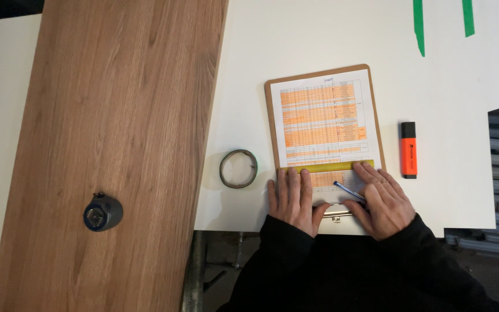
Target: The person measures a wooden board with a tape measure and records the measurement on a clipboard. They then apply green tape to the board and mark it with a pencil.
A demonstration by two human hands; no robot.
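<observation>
The fingers (291, 184) of the left hand (291, 199) lie flat and close together on the lower part of the sheet, clamped on nothing, their tips touching the lower edge of a yellow ruler (335, 167) that lies across the page. The right hand (383, 203) has its fingers closed loosely around a blue pen (349, 191), whose tip points up and left toward the strip of paper just below the ruler, while its longer fingertips also reach the ruler's right end.

The ruler sits low on the printed sheet (323, 118), a table of rows mostly shaded orange, clipped to a brown clipboard (270, 124) right of the frame's centre (the clip is at the near end, by the wrists). Judging by this, the ruler marks a row near the bottom of the page, so most of the table lies above it and only a few rows lie below, under the hands; whether any marks have been written there I cannot tell.

Just right of the clipboard lies an orange highlighter (409, 149), capped and untouched. To the left, a grey tape roll (238, 169) rests on the white tabletop (295, 40). Further left, a long wooden board (116, 144) carries a blue-grey tape measure (103, 212) in the lower left. Two green tape strips (418, 26) sit at the upper right.
</observation>
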